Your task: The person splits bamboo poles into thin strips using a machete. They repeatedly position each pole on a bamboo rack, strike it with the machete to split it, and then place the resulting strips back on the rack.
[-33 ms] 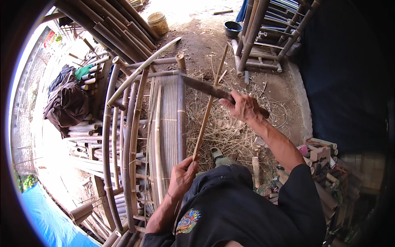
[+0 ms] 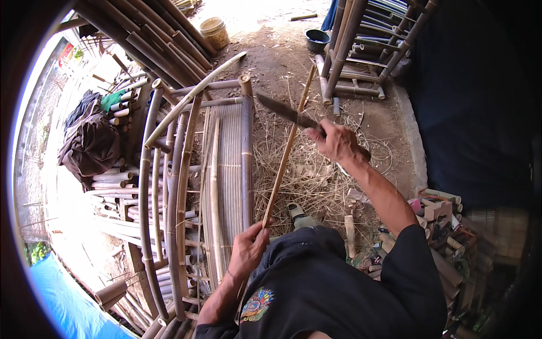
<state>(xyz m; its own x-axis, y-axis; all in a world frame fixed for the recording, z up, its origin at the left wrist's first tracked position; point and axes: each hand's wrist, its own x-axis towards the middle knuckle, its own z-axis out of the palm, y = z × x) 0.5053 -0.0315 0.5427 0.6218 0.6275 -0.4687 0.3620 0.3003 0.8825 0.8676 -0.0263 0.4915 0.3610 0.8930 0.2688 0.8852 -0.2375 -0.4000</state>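
My left hand (image 2: 249, 248) is closed around the lower end of a long, thin bamboo strip (image 2: 283, 164), which slants up and away from me. In my right hand (image 2: 337, 142) is the dark handle of a large knife (image 2: 278, 107). Its broad blade points left and crosses the strip in its upper part; whether the edge touches the strip I cannot tell. Just left of the strip stands a bamboo bench (image 2: 247, 152) with a slatted seat. A loose pale bamboo piece (image 2: 216, 198) lies along that seat.
Bamboo shavings (image 2: 305, 175) litter the ground ahead. A bamboo frame (image 2: 339, 62) and a dark basin (image 2: 317, 39) stand at the far right, a yellowish bucket (image 2: 214, 33) at the far left. Bamboo offcuts (image 2: 446, 265) are heaped on my right; stacked poles (image 2: 113, 183) lie left.
The knife blade has tilted slightly, its tip a little higher and farther right, clear of the bench post. The bamboo strip and both hands have shifted only slightly.
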